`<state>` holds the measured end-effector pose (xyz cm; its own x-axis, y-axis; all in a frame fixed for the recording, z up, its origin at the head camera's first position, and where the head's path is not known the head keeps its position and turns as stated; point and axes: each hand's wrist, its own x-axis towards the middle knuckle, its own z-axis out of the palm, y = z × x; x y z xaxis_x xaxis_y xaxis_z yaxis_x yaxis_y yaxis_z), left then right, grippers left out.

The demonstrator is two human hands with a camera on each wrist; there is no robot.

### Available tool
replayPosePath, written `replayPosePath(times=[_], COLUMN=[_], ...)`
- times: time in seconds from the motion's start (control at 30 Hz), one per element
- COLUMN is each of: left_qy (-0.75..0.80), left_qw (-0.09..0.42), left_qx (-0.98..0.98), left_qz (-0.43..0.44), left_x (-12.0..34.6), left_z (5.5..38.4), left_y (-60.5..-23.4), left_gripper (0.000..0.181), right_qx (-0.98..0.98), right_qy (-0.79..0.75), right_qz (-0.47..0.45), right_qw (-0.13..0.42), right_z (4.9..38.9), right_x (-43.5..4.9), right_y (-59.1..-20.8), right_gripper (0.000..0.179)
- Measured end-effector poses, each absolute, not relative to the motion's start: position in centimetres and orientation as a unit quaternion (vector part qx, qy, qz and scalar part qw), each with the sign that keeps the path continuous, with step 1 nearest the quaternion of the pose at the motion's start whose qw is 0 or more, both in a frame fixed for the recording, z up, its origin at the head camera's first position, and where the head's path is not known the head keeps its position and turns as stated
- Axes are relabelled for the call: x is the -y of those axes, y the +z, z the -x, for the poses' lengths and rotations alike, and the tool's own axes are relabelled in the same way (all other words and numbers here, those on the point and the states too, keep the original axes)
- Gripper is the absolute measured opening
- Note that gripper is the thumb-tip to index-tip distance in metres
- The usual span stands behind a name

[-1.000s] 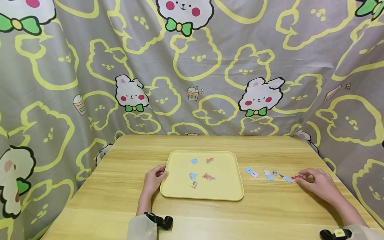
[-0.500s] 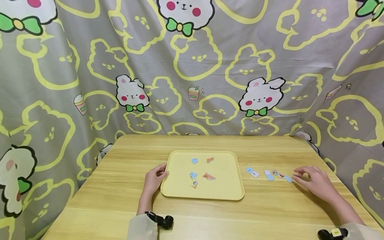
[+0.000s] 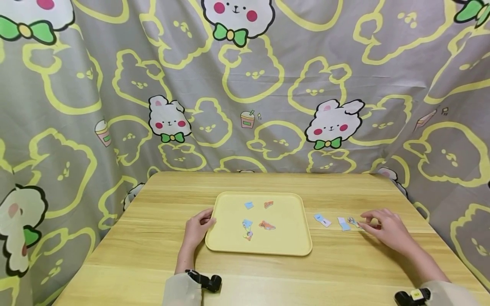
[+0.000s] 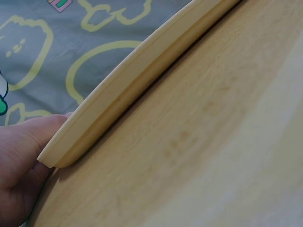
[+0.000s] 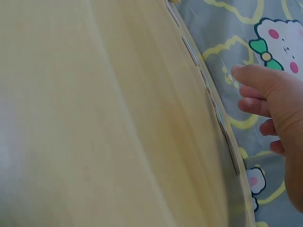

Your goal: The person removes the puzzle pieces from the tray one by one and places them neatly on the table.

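Note:
My left hand point(image 3: 196, 230) grips the left rim of a yellow tray point(image 3: 229, 238), thumb on top. In the left wrist view the same hand point(image 4: 20, 163) holds the tray's edge. To the tray's right, flat puzzle-like cutouts lie in a row: a blue and white pair point(image 3: 322, 220), a pale blue piece point(image 3: 343, 224) and a multicoloured piece point(image 3: 352, 221). Over the row's right end is my right hand point(image 3: 390, 231), hiding what lies beneath. The right wrist view shows this hand point(image 5: 279, 99) above the table, fingers loosely bent and holding nothing.
On the tray are a small blue piece point(image 3: 249, 205), an orange piece point(image 3: 269, 204), a blue-and-yellow group point(image 3: 247, 229) and a larger orange piece point(image 3: 266, 225). A patterned grey curtain point(image 3: 268, 148) hangs around the wooden table point(image 3: 268, 280).
My right hand has moved left along the row of pieces, from the red piece at its right end towards the multicoloured one. My left hand and the tray stay put.

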<state>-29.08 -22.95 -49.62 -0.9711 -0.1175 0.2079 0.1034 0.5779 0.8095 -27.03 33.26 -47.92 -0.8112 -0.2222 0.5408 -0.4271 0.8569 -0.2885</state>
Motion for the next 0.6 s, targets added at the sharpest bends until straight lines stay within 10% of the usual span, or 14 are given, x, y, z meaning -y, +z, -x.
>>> replayPosePath(times=[0.6], left_qy=[-0.463], left_qw=[0.121], left_qx=[0.878], left_qz=[-0.003], left_x=[23.0], left_z=[29.1], left_y=[-49.6], left_gripper=[0.039], right_qx=[0.916], right_qy=[0.201], right_qz=[-0.229], right_qw=[0.262], right_z=[28.0], right_x=[-28.9], right_y=[-48.0], right_gripper=[0.022])
